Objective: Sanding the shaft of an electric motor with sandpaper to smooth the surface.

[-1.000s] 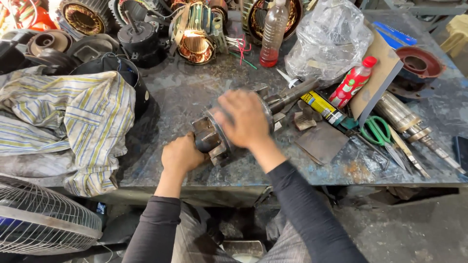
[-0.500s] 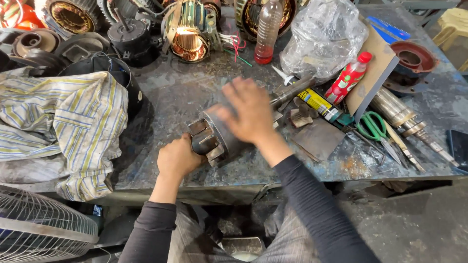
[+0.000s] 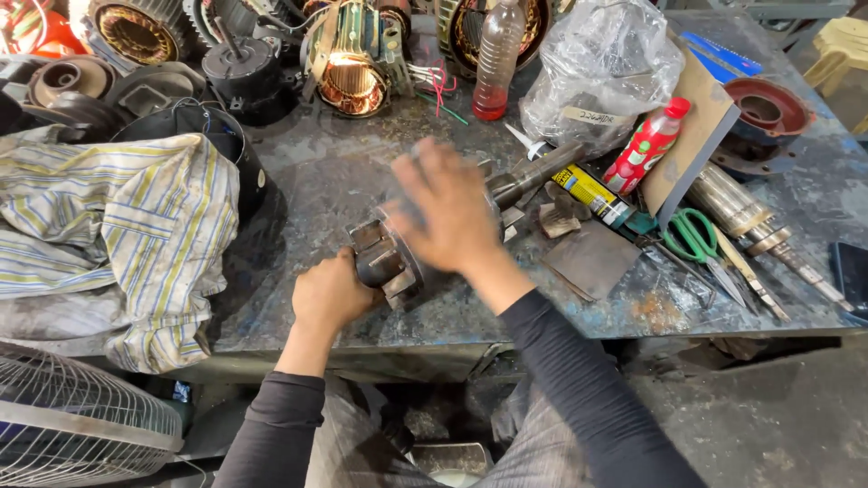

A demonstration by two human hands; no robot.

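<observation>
The motor rotor lies on its side at the near edge of the counter, solid metal, likely heavy and greasy, best held by its finned end and shaft. The left hand is closed around the finned end; the right hand, blurred, lies open-fingered over the body, with scissors and a spray can to the right.

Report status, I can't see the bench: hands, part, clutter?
Left hand grips motor rotor end. Right hand flat on top, blurred. Scissors, yellow tube lie nearby.
</observation>
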